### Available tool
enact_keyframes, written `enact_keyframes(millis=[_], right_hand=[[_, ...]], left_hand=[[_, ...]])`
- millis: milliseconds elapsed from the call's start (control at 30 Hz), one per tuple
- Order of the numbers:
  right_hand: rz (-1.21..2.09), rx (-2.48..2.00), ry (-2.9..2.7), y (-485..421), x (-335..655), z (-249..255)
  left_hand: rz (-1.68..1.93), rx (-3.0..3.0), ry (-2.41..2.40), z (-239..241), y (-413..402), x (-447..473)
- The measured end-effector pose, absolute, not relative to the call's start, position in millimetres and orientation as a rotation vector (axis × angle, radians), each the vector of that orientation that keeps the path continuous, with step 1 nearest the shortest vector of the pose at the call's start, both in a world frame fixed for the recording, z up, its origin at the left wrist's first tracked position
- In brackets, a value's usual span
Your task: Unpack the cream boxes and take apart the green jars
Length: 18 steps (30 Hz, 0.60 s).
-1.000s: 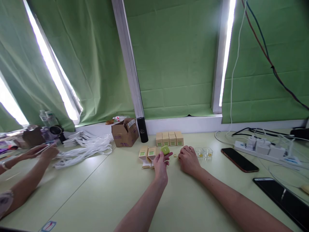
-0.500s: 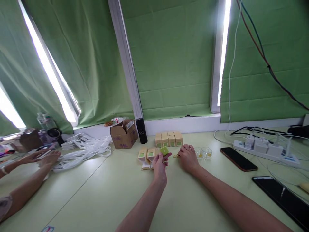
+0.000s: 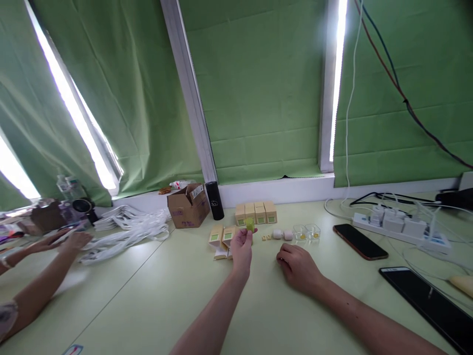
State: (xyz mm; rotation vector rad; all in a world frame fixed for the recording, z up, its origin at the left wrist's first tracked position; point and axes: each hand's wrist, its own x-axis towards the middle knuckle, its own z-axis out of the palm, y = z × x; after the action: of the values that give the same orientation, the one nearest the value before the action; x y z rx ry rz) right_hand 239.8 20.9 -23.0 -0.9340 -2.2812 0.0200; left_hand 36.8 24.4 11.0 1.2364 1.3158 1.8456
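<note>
My left hand [image 3: 241, 249] is raised a little above the pale green table [image 3: 155, 296], its fingers pinched on a small green case [image 3: 250, 225]. My right hand [image 3: 297, 265] lies on the table to the right with its fingers curled under; whether it holds anything is hidden. Beyond it lie two small white pieces [image 3: 283, 234], tiny yellow bits [image 3: 266, 237] and two clear little trays [image 3: 306, 231]. A row of tan boxes with green labels [image 3: 256, 212] stands at the back. Two more such boxes [image 3: 221, 237] stand left of my left hand.
Another person's hands [image 3: 62, 241] work at the far left beside a heap of white bags [image 3: 125, 229]. An open cardboard box [image 3: 188, 204] and a black bottle [image 3: 215, 200] stand by the window. On the right lie two phones [image 3: 360, 241] [image 3: 428, 301] and a power strip [image 3: 401, 227].
My right hand has drawn back toward me, uncovering the two white pieces and yellow bits. My left hand lifted the green case slightly. The view drifted a little.
</note>
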Motion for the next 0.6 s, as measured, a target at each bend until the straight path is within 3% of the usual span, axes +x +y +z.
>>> enact_keyframes(millis=[233, 433, 600], right_hand=[[-0.021, -0.948, -2.335, 21.5, 238.3, -22.4], [-0.033, -0.962, -2.349, 21.3, 238.5, -20.9], [-0.028, -0.955, -2.351, 21.4, 238.8, -20.0]], left_hand=[[1.807, 1.539, 1.653, 24.6, 29.9, 31.3], [1.014, 2.132, 2.144, 32.6, 38.6, 25.9], [0.848, 2.214, 2.127, 25.8, 47.9, 25.0]])
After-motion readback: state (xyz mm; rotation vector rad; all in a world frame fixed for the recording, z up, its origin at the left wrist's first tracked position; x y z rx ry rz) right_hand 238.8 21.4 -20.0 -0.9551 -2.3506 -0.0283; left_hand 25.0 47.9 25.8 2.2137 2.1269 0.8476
